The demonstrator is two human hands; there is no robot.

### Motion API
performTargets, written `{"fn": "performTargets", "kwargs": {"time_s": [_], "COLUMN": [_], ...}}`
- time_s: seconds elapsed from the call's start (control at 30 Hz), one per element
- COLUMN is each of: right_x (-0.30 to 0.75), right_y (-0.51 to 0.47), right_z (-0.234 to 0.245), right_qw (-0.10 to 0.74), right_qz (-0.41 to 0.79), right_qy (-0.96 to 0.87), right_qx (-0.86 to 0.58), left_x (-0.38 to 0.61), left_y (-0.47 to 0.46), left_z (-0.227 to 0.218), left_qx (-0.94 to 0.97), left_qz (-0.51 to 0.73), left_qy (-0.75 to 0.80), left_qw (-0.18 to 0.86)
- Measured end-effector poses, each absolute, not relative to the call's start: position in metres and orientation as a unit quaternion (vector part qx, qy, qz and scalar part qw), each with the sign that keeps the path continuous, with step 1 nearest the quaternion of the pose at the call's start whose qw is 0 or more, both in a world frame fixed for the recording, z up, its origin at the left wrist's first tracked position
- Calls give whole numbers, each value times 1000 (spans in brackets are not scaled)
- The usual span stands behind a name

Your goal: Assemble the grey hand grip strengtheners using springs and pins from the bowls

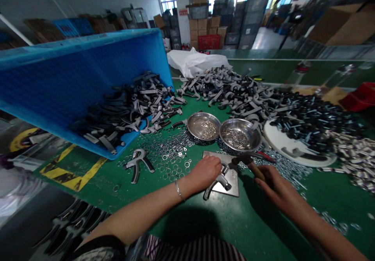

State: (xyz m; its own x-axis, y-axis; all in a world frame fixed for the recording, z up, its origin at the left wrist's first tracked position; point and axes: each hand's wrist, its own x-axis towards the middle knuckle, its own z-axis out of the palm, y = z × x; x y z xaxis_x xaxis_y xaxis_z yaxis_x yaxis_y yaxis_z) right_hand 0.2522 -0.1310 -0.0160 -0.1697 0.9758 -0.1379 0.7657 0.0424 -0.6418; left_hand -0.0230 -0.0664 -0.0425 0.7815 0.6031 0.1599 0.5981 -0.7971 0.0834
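My left hand (205,171) is closed on a grey hand-grip part (218,183) and holds it down on a small steel plate (233,179) lying on the green table. My right hand (271,181) is wrapped round the wooden handle of a hammer (249,161), whose dark head hangs just above the part and the plate. A finished hand grip (137,163) lies to the left among loose steel washers (166,155).
Two round steel bowls (193,122) (254,142) with small metal pieces stand behind the plate. A tipped blue crate (67,73) spills black and grey handles at left. More handle piles (231,89) and springs (357,155) cover the right. A white disc (278,140) lies there.
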Motion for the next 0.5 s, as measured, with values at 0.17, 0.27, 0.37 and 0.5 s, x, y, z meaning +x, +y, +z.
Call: {"fn": "performTargets", "kwargs": {"time_s": [0.17, 0.27, 0.37, 0.5], "right_x": [235, 227, 213, 204], "right_y": [-135, -136, -136, -135], "right_z": [-3, 6, 13, 9], "right_qw": [103, 127, 138, 99], "right_qz": [265, 279, 276, 304], "right_qy": [-747, -760, -774, -780], "right_qx": [-601, -573, -552, -538], "left_x": [-25, -26, -25, -22], "left_y": [-84, -105, -119, -121], "left_z": [-39, -38, -43, -49], "left_qx": [921, 866, 807, 791], "left_qz": [107, 141, 166, 180], "left_qy": [370, 465, 538, 553], "left_qw": [62, 119, 178, 192]}}
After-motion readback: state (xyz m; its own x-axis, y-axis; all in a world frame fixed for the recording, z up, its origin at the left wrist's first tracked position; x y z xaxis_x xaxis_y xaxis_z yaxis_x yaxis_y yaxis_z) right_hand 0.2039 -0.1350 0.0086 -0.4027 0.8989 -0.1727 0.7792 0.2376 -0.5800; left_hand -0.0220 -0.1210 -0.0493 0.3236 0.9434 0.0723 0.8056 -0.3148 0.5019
